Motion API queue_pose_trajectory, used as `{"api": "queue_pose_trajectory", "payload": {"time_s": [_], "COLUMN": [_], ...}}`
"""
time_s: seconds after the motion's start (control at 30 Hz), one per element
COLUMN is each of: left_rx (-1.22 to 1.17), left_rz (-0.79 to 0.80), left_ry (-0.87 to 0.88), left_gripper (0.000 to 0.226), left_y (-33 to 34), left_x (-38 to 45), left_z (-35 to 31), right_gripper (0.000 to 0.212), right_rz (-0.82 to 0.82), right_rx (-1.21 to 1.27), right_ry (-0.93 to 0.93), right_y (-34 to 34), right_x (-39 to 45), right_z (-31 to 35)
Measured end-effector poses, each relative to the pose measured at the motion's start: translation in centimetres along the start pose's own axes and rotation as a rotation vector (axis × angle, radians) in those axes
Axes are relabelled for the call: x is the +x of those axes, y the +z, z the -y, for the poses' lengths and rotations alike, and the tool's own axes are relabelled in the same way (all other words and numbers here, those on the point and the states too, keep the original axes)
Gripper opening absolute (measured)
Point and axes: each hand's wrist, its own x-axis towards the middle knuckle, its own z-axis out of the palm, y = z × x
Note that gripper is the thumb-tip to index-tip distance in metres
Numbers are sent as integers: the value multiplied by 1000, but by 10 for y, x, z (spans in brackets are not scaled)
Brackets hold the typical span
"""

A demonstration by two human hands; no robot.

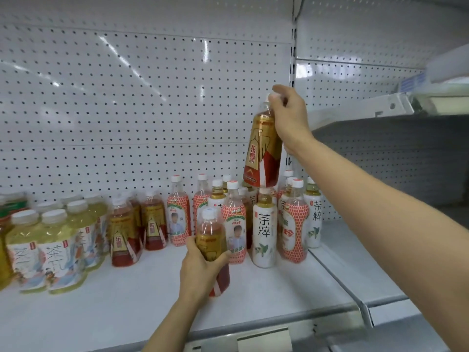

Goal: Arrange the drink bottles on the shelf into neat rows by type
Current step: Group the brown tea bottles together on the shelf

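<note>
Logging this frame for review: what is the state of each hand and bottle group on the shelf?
Right hand: grips a gold bottle by its neck, lifted clear of the shelf, tilted.
Left hand: grips a second gold bottle round its body.
Gold row: upright, capped.
Yellow tea bottles: upright, grouped at left.
Mixed cluster: upright, types unsorted.

We see bare shelf [142, 295] up front w/ room to pass; mixed bottles [264, 224] crowd the back right, yellow bottles [58, 250] block the left.
</note>
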Motion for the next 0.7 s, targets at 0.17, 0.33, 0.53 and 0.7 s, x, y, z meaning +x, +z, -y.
{"api": "queue_pose_trajectory", "payload": {"time_s": [0.17,0.33,0.53,0.7], "left_rx": [106,236,274,195], "left_rz": [-174,-314,-411,-198], "left_ry": [-16,-62,-100,-119], "left_gripper": [67,70,84,98], "left_y": [-32,-70,-106,-129], "left_x": [-10,-22,-35,-38], "left_z": [10,16,33,56], "right_gripper": [36,32,33,32], "right_rz": [175,351,511,603], "right_rx": [112,168,165,217], "right_ry": [42,141,192,237], "right_y": [10,44,83,109], "right_x": [-56,-117,-172,-200], "right_z": [-9,-36,-49,-48]}}
